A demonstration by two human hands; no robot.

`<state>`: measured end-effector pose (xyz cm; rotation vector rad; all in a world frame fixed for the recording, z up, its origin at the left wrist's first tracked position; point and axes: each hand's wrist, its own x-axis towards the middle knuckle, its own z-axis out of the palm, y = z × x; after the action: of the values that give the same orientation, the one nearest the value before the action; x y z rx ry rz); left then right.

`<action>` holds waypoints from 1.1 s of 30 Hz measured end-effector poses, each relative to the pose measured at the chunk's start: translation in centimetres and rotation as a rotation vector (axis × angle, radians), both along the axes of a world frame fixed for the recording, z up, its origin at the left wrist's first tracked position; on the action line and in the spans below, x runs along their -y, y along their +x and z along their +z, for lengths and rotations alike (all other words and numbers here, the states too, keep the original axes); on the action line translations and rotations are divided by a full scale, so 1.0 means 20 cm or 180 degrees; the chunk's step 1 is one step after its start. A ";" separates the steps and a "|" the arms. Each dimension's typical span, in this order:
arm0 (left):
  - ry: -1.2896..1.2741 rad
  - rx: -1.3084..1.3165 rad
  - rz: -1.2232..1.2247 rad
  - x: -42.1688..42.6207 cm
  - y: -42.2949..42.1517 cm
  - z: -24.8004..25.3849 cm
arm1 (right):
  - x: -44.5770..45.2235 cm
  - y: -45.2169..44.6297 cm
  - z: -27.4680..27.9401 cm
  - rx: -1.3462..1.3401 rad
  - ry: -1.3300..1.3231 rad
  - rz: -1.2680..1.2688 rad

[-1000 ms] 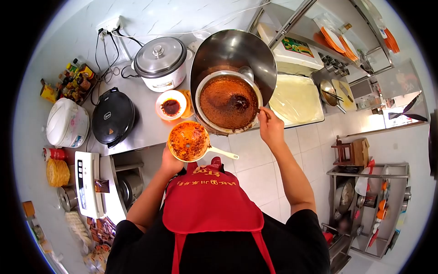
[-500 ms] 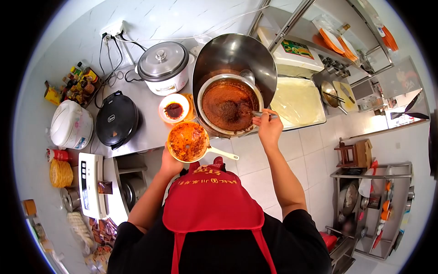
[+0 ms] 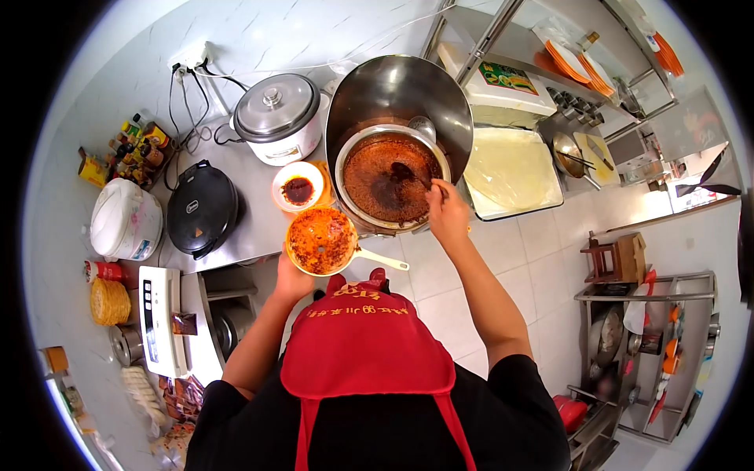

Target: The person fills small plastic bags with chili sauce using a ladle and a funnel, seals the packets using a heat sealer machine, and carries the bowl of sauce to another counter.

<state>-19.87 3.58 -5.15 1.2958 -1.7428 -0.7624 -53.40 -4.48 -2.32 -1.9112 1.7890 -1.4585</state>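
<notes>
My left hand [image 3: 291, 278] is closed on the side of a plastic scoop [image 3: 320, 242] with a pale handle, its inside coated in red-orange oil and chili bits. My right hand [image 3: 448, 210] grips the handle of a ladle [image 3: 402, 170], whose dark bowl is in the chili sauce; most of the handle is hidden. The reddish-brown sauce [image 3: 369, 177] fills a steel basin [image 3: 342, 184] set in the mouth of a large steel pot [image 3: 397, 86]. Just left of the pot, a white bowl [image 3: 283, 179] holds dark red oil.
A rice cooker [image 3: 275, 118], a black electric griddle [image 3: 203, 208] and a white cooker [image 3: 124, 220] line the steel counter to the left. Right of the pot lies a plastic-covered tray [image 3: 514, 173]. Metal shelving [image 3: 503, 35] rises behind it.
My right hand has shifted slightly left with the ladle, and its dark bowl now shows at the sauce's surface. My left hand and the scoop stay almost in place.
</notes>
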 end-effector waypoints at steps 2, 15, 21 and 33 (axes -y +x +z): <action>0.0004 0.0086 0.0017 0.00 -0.01 0.01 | 0.05 0.08 0.01 -0.0140 -0.0046 0.0033; 0.0150 -0.0056 0.0190 -0.01 0.02 0.00 | -0.09 -0.02 0.28 -0.1053 0.1048 0.0955; 0.0149 -0.0121 0.0261 -0.01 -0.01 0.01 | -0.04 -0.10 0.14 -0.1230 -0.0325 0.0686; 0.0159 -0.0259 0.0192 -0.02 0.01 0.02 | 0.01 0.13 0.07 0.1964 0.1257 -0.0263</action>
<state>-19.74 3.99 -4.82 1.3265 -1.6223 -0.8174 -50.74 -4.67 -0.83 -1.0594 1.6914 -1.3797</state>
